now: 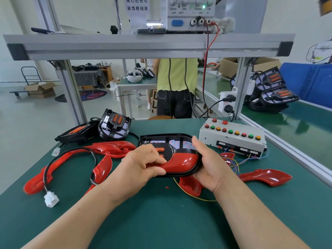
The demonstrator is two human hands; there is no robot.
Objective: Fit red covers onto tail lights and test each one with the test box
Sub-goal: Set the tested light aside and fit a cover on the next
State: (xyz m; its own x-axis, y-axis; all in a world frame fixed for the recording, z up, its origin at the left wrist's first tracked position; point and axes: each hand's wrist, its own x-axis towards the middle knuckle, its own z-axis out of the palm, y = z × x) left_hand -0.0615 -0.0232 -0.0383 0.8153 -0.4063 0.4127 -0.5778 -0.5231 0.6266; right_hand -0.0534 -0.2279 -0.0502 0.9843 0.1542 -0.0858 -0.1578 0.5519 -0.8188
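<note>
Tail light held at the middle of the green table. The left hand pinches the red cover lying on the light's near edge, fingers curled over it. The right hand grasps the light's right end. The test box stands just behind, to the right.

tail light black | cover glossy red | table green | test box white

A factory assembly station: a green-matted desk under an aluminium-profile frame, a bench power supply on its shelf, a push-button test box, cardboard cartons beyond.
</note>
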